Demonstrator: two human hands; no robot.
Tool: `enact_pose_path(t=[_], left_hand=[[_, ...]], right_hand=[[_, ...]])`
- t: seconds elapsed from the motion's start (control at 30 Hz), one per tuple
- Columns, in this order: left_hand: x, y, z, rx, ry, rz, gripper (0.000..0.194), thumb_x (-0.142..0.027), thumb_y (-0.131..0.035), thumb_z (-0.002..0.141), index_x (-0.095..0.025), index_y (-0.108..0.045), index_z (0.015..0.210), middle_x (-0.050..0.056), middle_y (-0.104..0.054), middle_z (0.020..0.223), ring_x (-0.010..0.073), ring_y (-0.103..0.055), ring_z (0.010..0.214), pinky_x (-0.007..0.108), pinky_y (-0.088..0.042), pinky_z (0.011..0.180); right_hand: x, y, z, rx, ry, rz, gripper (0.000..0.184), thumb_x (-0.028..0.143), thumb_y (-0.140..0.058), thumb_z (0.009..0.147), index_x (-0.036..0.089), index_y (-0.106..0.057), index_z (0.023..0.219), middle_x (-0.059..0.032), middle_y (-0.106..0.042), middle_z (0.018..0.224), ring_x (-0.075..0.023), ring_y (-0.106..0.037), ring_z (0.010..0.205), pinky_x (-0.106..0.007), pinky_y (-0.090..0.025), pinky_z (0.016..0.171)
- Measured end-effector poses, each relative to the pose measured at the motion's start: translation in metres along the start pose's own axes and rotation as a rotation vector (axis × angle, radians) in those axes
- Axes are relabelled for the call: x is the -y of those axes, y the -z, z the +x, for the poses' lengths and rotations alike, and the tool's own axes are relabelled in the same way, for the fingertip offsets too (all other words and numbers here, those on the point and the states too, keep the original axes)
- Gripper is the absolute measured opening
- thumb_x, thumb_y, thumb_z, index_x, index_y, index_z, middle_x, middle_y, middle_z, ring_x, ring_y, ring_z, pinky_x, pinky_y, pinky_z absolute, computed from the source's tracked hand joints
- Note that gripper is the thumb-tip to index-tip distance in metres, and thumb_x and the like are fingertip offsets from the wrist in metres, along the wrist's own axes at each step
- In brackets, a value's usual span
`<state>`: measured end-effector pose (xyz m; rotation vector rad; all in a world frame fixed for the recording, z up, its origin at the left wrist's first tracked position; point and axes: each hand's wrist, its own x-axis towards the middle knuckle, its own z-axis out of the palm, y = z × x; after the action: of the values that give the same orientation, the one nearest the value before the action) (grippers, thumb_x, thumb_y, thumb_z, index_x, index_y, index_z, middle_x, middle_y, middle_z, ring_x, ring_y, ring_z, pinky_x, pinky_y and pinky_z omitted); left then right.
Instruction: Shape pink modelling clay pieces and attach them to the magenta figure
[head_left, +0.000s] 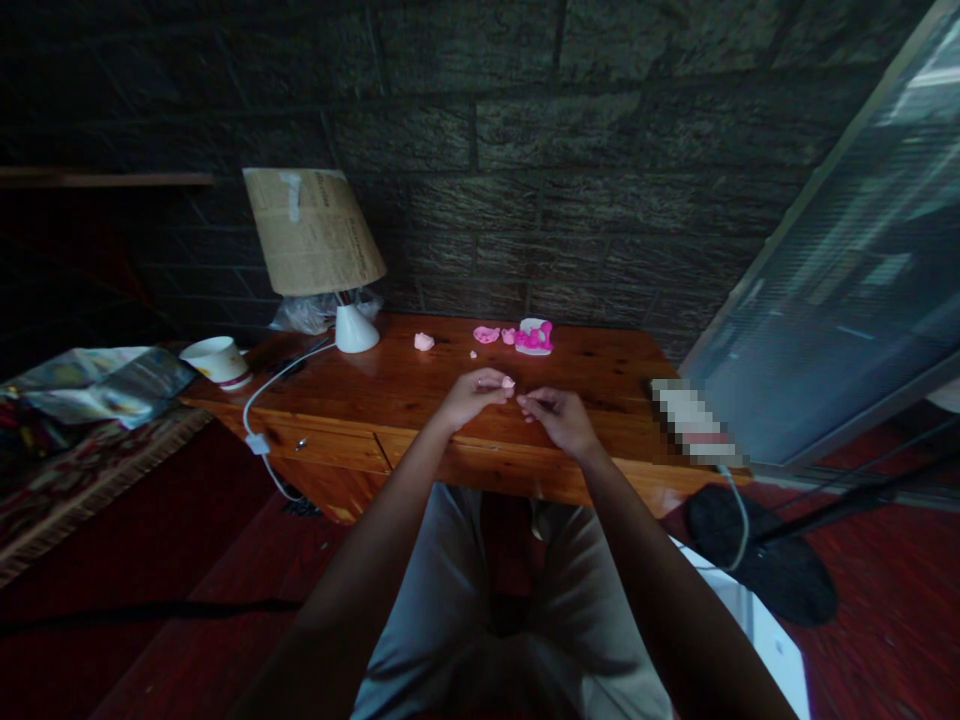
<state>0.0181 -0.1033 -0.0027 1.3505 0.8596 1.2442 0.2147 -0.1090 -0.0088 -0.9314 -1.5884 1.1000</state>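
My left hand [472, 397] is closed in a pinch on a small piece of pale pink modelling clay [508, 382], held over the desk near its front edge. Just to the right, my right hand [561, 418] has thumb and fingertips pressed together; whether a tiny bit sits between them I cannot make out. The two hands are a little apart. Farther back lie a larger pink clay lump [424, 342], a tiny clay crumb [473, 354], a flat oval pink piece [486, 334], a small pink ring-like piece [509, 337] and a bright magenta shape [534, 338] on something white.
A table lamp [357, 330] stands on the wooden desk [615, 370] at the left, its white cord hanging over the front. Left of it is a paper cup [217, 362]. A blurred-out white object [694, 420] with a cable lies at the right end. Behind rises a dark block wall [480, 200].
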Motion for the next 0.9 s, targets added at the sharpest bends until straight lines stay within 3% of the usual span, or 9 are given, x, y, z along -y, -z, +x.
enact_pose_path(t=[0.5, 0.9], left_hand=[[0.002, 0.001, 0.001, 0.003, -0.005, -0.009, 0.046, -0.039, -0.096, 0.058, -0.013, -0.073, 0.089, 0.005, -0.076, 0.089, 0.0198, -0.072, 0.086, 0.039, -0.057, 0.088], [0.000, 0.000, 0.001, 0.005, -0.003, -0.035, 0.052, -0.045, -0.098, 0.053, -0.014, -0.073, 0.086, 0.004, -0.076, 0.085, 0.0166, -0.071, 0.081, 0.033, -0.057, 0.082]], right_hand=[[0.008, 0.000, -0.002, 0.025, -0.028, 0.028, 0.048, 0.067, -0.083, 0.063, 0.021, -0.075, 0.069, -0.0059, -0.076, 0.067, -0.0214, -0.070, 0.060, -0.034, -0.057, 0.063], [0.009, 0.001, -0.001, 0.006, -0.007, 0.015, 0.042, 0.061, -0.085, 0.065, 0.021, -0.075, 0.066, -0.0031, -0.073, 0.064, -0.0173, -0.065, 0.060, -0.030, -0.052, 0.062]])
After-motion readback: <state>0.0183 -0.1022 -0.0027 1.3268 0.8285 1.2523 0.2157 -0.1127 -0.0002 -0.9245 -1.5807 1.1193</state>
